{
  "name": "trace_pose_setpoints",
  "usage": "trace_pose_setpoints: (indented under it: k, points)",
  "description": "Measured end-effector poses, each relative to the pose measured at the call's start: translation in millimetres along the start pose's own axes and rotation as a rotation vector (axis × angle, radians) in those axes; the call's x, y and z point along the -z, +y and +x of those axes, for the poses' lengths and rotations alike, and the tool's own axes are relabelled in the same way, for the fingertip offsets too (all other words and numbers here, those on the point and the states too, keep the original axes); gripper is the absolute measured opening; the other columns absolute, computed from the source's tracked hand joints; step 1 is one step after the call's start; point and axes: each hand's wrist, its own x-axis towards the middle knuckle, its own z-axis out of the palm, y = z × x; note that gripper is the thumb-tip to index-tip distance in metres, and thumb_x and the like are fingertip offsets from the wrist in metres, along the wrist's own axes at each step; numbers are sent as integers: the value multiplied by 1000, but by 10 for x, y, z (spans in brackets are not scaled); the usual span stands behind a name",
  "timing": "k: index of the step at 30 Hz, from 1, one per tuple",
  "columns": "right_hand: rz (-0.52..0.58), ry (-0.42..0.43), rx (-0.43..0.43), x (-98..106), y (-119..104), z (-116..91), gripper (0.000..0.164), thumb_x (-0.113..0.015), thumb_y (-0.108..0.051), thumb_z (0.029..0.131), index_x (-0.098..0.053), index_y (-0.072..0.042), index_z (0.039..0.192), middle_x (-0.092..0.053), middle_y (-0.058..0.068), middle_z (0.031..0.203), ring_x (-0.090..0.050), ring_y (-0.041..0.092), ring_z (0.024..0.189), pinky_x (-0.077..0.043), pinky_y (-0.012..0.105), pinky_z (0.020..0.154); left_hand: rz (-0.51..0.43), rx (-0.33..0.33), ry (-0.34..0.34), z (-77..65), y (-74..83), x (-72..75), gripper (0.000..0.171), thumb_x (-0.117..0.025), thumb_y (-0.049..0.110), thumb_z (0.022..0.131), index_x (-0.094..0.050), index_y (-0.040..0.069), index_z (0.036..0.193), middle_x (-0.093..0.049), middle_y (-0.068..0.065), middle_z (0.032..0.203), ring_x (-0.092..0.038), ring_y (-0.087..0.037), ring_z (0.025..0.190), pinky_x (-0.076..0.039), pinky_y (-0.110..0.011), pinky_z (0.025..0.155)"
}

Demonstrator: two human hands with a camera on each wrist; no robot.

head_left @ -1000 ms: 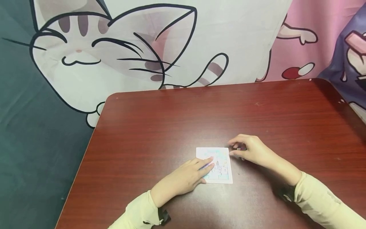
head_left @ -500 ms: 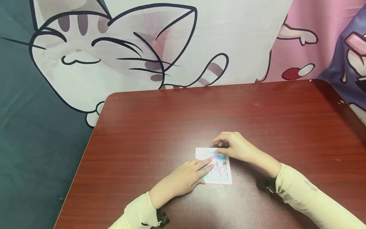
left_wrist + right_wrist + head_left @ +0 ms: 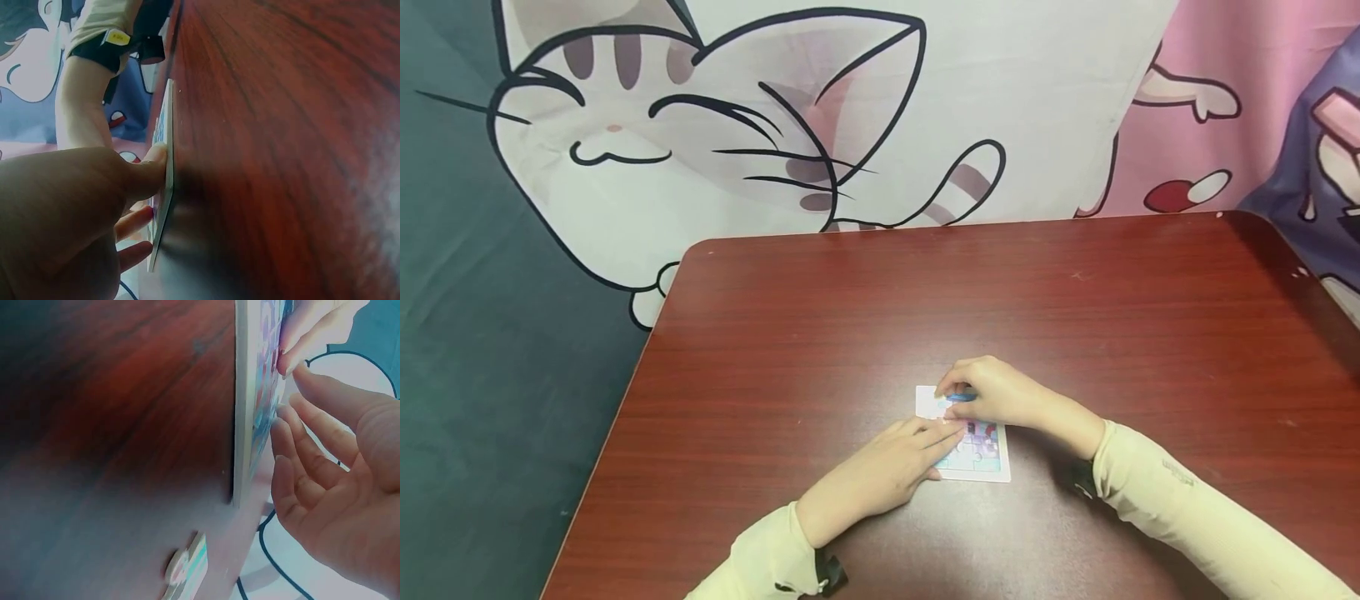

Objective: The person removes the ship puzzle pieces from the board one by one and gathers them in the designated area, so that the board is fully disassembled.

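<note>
A small square jigsaw puzzle board (image 3: 992,476) with a white border lies on the table, its pieces printed in pale blue, pink and purple. My left hand (image 3: 880,462) rests on its left side with fingers stretched across it. In the left wrist view the left thumb (image 3: 153,165) presses at the board's edge. Over the board's top part my right hand (image 3: 996,392) has its fingers bent, with a blue puzzle piece (image 3: 960,397) between thumb and fingertips. The right wrist view shows the right fingertips right at the board's surface, beside the left fingers (image 3: 306,325).
A loose puzzle piece (image 3: 190,569) lies on the table beyond the board in the right wrist view; the right hand hides it from the head view. The brown table (image 3: 820,333) reaches back to a curtain (image 3: 1037,100) with cartoon cats.
My right hand has moved left from beside the board's upper right corner to over its top part. The left hand has stayed on the board.
</note>
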Motion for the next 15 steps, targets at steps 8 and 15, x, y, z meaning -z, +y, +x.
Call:
trace_pose_setpoints:
  k: [8,15]
  points:
    - [31,-63,23,6,39,76,21,-79,-10,71,-70,-8,91,-60,-1,82,-54,10,74,-48,20,67,33,-21,-3,15,10,18,56,-50,33,95,-36,10,144,-37,2,148,-42,-14,124,-36,-28,103]
    - [47,-129,9,29,66,163,18,-78,-8,71,-70,-10,87,-60,-1,86,-52,9,75,-47,19,67,49,-7,-38,59,15,76,56,-53,32,94,-38,10,143,-39,2,146,-42,-14,124,-35,-27,103]
